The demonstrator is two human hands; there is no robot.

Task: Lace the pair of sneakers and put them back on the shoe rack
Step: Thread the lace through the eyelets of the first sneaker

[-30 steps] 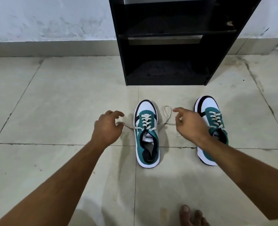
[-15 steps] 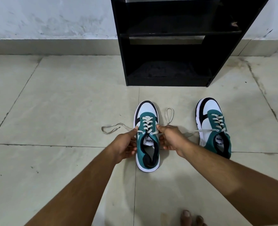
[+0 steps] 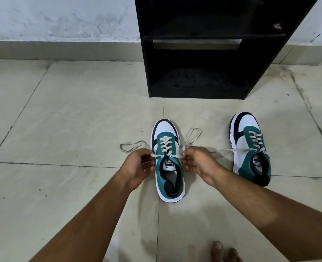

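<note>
Two teal, white and black sneakers stand on the tiled floor, toes pointing at the black shoe rack (image 3: 209,36). The middle sneaker (image 3: 167,161) has its cream lace threaded through the eyelets. My left hand (image 3: 137,167) pinches the left lace end (image 3: 131,146) beside the top eyelet, and my right hand (image 3: 198,163) pinches the right lace end (image 3: 192,135) on the other side. Both loose ends loop away on the floor. The right sneaker (image 3: 251,148) is laced, with one lace end trailing left toward my right hand.
The rack stands against a pale wall with a grey skirting. Its lower shelves hold nothing visible. Beige floor tiles (image 3: 71,120) spread to the left and right. Toes of a bare foot (image 3: 224,251) show at the bottom edge.
A second ago my hands were spread wide, pulling the lace ends outward. They have come in to the top eyelets of the middle sneaker, and the loose ends now lie slack on the floor.
</note>
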